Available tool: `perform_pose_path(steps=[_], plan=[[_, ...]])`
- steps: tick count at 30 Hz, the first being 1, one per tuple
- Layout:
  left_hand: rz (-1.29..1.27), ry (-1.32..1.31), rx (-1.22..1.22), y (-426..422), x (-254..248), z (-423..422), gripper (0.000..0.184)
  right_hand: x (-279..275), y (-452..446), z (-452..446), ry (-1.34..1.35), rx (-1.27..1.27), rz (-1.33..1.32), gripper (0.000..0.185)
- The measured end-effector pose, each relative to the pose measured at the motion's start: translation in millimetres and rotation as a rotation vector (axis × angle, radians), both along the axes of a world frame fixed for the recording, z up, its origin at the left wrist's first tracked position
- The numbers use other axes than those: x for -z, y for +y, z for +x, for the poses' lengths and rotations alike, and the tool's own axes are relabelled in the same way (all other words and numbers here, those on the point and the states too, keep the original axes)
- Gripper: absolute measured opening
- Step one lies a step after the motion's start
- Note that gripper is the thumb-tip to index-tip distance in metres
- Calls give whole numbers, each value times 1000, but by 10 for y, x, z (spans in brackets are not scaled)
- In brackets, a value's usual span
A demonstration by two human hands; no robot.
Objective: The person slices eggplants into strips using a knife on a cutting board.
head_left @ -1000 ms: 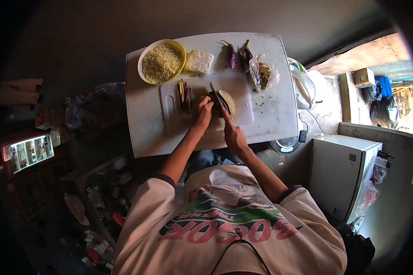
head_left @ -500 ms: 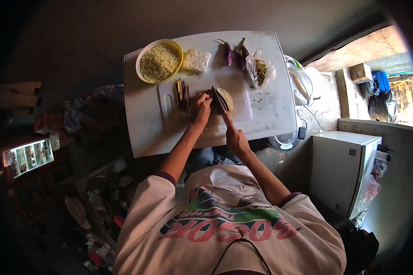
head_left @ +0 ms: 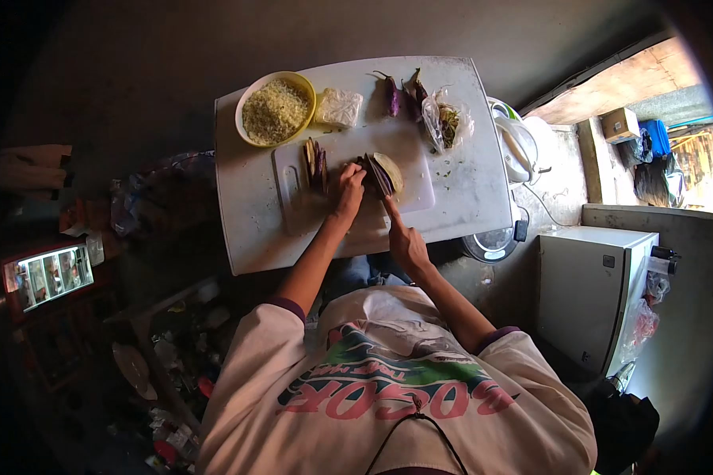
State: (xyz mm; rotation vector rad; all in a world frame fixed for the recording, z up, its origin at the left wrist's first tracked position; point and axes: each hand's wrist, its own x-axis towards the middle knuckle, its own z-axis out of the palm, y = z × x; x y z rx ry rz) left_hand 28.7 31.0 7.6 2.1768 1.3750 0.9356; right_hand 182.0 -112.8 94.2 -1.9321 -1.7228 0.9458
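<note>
My right hand (head_left: pixel 406 244) grips a knife (head_left: pixel 378 176), its index finger stretched along the blade over the white cutting board (head_left: pixel 416 194). My left hand (head_left: pixel 350 187) has its fingers bent together against a dark purple eggplant piece just left of the blade; the fingers partly hide it. Close to the blade's right side lies a pale, rounded piece (head_left: pixel 390 169), whose kind I cannot make out. Cut eggplant strips (head_left: pixel 315 164) with purple skin and pale flesh rest on the board's left part.
A yellow-rimmed bowl (head_left: pixel 312 103) of shredded pale food stands at the table's back left, beside a wrapped pale block (head_left: pixel 340 108). Whole eggplants (head_left: pixel 392 95) and a clear plastic bag of greens (head_left: pixel 449 125) lie at the back right. A white appliance (head_left: pixel 519 146) stands past the table's right edge.
The knife and right hand have shifted very slightly beside the left hand. Both hands keep their hold, and the things on the table stay in place.
</note>
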Motion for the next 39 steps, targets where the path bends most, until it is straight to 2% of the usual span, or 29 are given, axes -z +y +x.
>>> perform_pose_path(steps=[3,5,9,15,18,20,24,30,32,33,35,36,37,39], plan=[[-23,8,28,-37,-96,-26,40,0,80,-87,-51,3,-64,69],[-11,9,38,-37,-93,-52,42,148,186,-131,-80,2,31,76],[-33,58,36,-50,-156,-68,42,134,196,-126,-113,4,27,77],[-77,53,45,-70,-226,-65,44,21,-49,33,-144,-40,-145,73],[-74,31,67,-85,-265,-86,45,109,19,66,-133,-27,-32,68],[-104,15,73,-111,-262,-105,47,146,102,51,-267,-50,21,68],[-105,116,52,-177,-173,-138,51,62,140,-9,-282,-40,15,65],[-71,168,13,-235,-213,-110,56,88,146,14,-52,5,38,61],[-136,42,56,-218,-442,-70,61,207,225,26,201,114,59,60],[-135,42,53,-207,-411,-81,61,215,272,46,202,111,60,60],[-85,32,75,-182,-350,-91,64,222,372,134,370,120,113,59],[-83,30,72,-181,-346,-93,64,206,465,99,243,104,383,57],[-65,58,71,-181,-345,-92,63,161,488,157,242,100,385,57],[-45,85,67,-175,-345,-93,63,-112,526,282,772,264,-227,55]])
